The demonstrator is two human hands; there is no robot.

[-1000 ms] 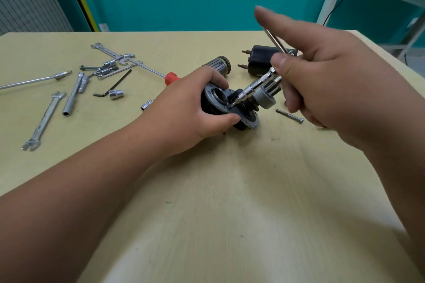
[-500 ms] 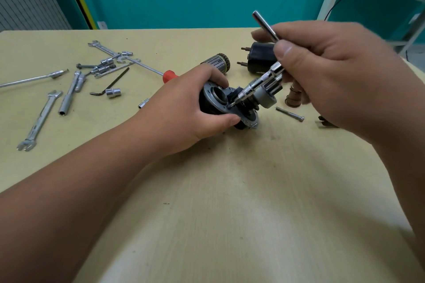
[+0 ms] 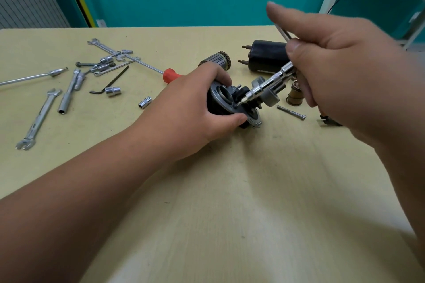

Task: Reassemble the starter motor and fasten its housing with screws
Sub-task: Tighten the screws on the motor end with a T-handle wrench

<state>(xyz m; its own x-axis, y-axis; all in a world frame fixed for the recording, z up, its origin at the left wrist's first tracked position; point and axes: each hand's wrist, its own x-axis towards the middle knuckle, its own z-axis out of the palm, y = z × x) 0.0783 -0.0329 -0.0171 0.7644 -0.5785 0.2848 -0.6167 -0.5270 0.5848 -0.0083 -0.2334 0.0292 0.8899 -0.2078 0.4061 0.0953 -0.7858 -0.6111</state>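
Observation:
My left hand (image 3: 197,108) grips the black starter motor end housing (image 3: 227,103) on the table, thumb under its grey flange. My right hand (image 3: 340,71) pinches a chrome T-handle driver (image 3: 269,82) between thumb and fingers, index finger stretched upward. The driver's tip sits on a screw in the flange. A loose long screw (image 3: 291,112) lies to the right of the housing. The black motor body (image 3: 266,57) and the armature (image 3: 218,60) lie behind it.
Spanners (image 3: 39,119), sockets (image 3: 112,91), a hex key (image 3: 110,81) and a red-handled screwdriver (image 3: 170,74) are scattered at the left of the yellow table (image 3: 230,202). A brass-coloured part (image 3: 295,96) stands by my right hand. The table's right edge runs close behind my right wrist.
My right hand has turned the driver: half a second ago its fingers were curled over the handle, and now the index finger points up again. The left hand and housing stay put.

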